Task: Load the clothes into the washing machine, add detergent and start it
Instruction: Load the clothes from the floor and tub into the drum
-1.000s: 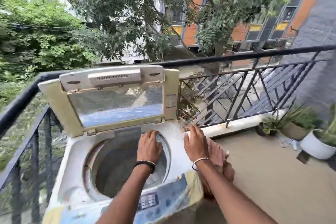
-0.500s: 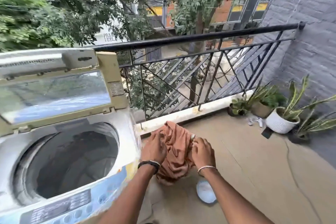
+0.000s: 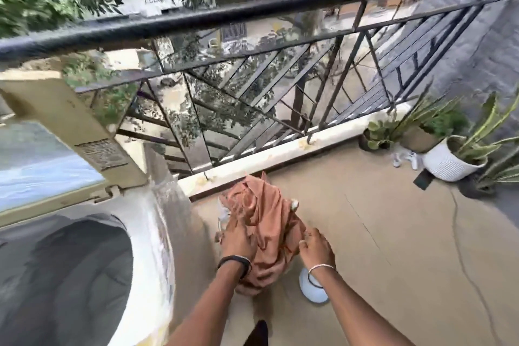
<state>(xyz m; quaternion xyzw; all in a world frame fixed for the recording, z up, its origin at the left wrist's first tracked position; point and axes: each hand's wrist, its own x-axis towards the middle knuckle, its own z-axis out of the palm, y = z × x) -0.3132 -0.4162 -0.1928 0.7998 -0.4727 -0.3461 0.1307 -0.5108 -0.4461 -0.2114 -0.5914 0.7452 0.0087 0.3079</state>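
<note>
A bundle of rust-orange clothes (image 3: 266, 222) sits on the balcony floor just right of the top-loading washing machine (image 3: 157, 233). The machine's lid (image 3: 70, 126) stands raised and its dark drum (image 3: 61, 275) lies uncovered at the lower left. My left hand (image 3: 238, 239) rests on the left side of the bundle, fingers pressed into the cloth. My right hand (image 3: 316, 247) grips the bundle's right edge. A white, round container (image 3: 311, 288) stands on the floor under my right wrist, partly hidden.
A black metal railing (image 3: 252, 17) runs along the balcony's far edge above a low white curb (image 3: 280, 154). Potted plants (image 3: 455, 154) crowd the right corner by a grey wall. A thin cable (image 3: 466, 261) trails across the tan floor.
My hands left the machine's rim and dropped to the orange clothes on the floor. The view swung right and downward, closer to the bundle.
</note>
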